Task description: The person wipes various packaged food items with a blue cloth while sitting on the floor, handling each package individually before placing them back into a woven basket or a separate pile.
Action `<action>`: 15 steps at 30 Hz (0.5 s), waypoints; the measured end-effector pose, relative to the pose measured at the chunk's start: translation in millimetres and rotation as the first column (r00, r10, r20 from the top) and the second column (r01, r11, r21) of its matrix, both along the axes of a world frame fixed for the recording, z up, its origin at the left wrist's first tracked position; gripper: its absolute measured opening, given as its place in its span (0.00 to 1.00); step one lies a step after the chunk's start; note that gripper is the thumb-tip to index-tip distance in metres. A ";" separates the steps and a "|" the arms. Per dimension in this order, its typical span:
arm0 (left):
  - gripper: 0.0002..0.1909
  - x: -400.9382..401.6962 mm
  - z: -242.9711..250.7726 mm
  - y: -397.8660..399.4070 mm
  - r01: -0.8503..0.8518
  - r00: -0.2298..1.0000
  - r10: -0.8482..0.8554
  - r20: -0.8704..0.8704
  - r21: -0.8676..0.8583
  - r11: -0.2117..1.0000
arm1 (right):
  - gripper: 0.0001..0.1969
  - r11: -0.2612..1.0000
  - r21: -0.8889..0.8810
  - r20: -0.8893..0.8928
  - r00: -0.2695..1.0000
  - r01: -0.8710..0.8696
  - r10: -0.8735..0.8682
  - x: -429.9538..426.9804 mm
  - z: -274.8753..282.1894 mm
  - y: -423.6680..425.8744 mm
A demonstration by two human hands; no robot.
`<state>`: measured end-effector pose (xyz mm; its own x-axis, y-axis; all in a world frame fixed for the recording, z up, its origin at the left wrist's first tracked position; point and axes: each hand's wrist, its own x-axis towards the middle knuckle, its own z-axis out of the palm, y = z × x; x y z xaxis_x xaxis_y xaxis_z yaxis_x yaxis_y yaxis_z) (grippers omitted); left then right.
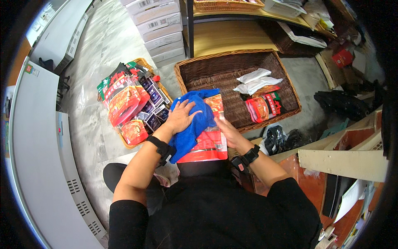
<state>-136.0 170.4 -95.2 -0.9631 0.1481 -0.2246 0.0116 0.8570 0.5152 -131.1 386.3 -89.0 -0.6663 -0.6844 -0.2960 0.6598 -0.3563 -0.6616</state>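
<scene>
My left hand (pixel 183 115) lies flat on a blue cloth (pixel 194 124), its fingers spread and thumb out to the side. Beneath the cloth is a red plastic food packet (pixel 209 144), held over my lap. My right hand (pixel 228 132) grips the packet's right edge, the fingers partly hidden by it. The cloth covers much of the packet's upper left part. To the left, a wicker basket (pixel 126 143) holds several red packets (pixel 122 96) and dark blue small packs (pixel 152 121). Ahead and to the right stands a larger brown wicker basket (pixel 214 76).
White pouches (pixel 256 81) and red packets (pixel 259 109) lie in the larger basket's right side. White boxes (pixel 160 28) are stacked beside a wooden shelf (pixel 230 37). A white chest-like appliance (pixel 35 130) runs along the left. Black plastic bags (pixel 276 138) and wooden furniture (pixel 342 162) are at right.
</scene>
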 end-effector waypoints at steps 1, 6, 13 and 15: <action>0.32 2.2 -2.7 -6.0 -0.005 1.000 0.005 0.005 0.001 1.000 | 0.24 1.000 0.012 -0.024 1.000 -0.007 0.007 -0.2 -1.9 2.8; 0.29 40.8 -21.5 -30.6 -0.131 0.990 0.138 0.005 0.347 0.929 | 0.24 1.000 0.004 0.105 0.994 -0.009 0.009 2.4 1.7 5.3; 0.28 81.9 -12.5 -17.8 -0.344 0.930 0.367 0.034 0.440 0.830 | 0.26 0.988 0.129 -0.015 0.996 -0.090 0.093 11.6 9.1 16.8; 0.29 88.8 -12.4 -13.4 -0.393 0.913 0.400 0.076 0.422 0.817 | 0.27 0.985 0.149 -0.061 0.993 -0.092 0.102 16.4 16.5 11.1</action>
